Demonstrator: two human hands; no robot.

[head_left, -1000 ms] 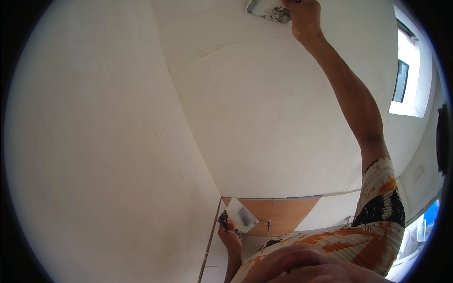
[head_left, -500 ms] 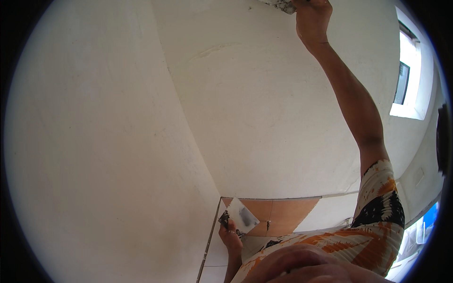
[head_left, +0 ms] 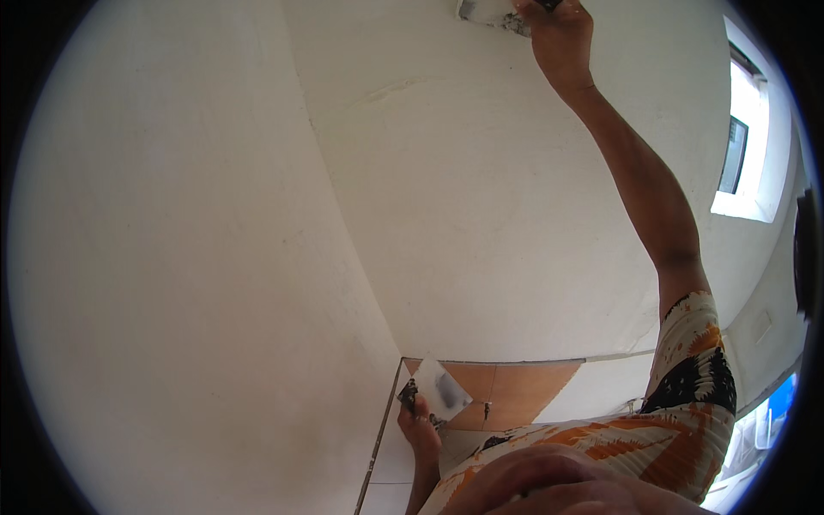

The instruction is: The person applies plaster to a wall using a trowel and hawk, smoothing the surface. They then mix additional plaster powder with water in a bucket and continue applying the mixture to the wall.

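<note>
My right hand (head_left: 563, 47) is raised high on the arm's full reach, at the top edge of the view. Its fingers are wrapped around the dark handle of a trowel (head_left: 491, 15), whose putty-smeared blade lies at the white wall (head_left: 481, 197); the upper part is cut off by the frame. Low down, near the wall corner, my left hand (head_left: 420, 433) is closed on the dark handle of a wide putty knife (head_left: 442, 390). A grey smear marks its pale, square-looking blade, which is apart from the trowel.
Another white wall (head_left: 172, 257) meets the first at a corner on the left. Below are orange-brown tiles (head_left: 524, 386) and white tiles with a dark edge strip. A bright window (head_left: 747, 154) is set at the right. A faint ridge (head_left: 390, 90) crosses the upper wall.
My right hand has shifted slightly left and down with the trowel, and more of its blade shows. My left hand and the putty knife stay nearly still.
</note>
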